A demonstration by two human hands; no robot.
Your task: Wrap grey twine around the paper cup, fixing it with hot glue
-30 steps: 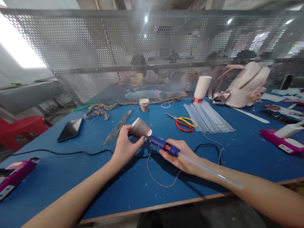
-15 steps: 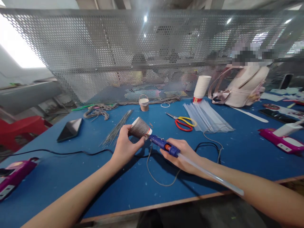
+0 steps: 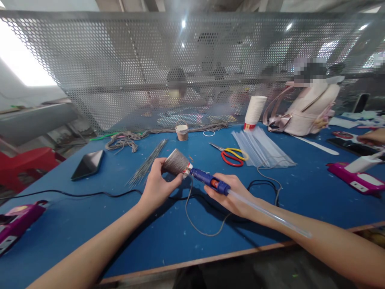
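My left hand (image 3: 161,180) is closed around a paper cup (image 3: 177,162) wrapped in grey cord, holding it tilted above the table with its base towards the right. A band of white and red shows bare near the base. My right hand (image 3: 230,192) grips a blue glue gun (image 3: 207,179), its nozzle at the cup's base; whether it touches I cannot tell. From the gun's back end sticks a long clear glue stick (image 3: 270,214). A loose grey cord (image 3: 188,212) runs from the cup in a loop across the blue table (image 3: 144,245).
Scissors (image 3: 230,155) lie beyond my right hand, beside clear plastic strips (image 3: 264,148). Behind stand stacked paper cups (image 3: 255,112), a small cord-wrapped cup (image 3: 182,133) and a backpack (image 3: 309,108). Leftward are wires (image 3: 148,162), a phone (image 3: 88,165) and a power strip (image 3: 22,224). Another person's hand (image 3: 373,137) is far right.
The glue gun has shifted slightly right and down, showing more of the cup's bare band. My left hand has barely moved. Another person's hand has come in at the far right.
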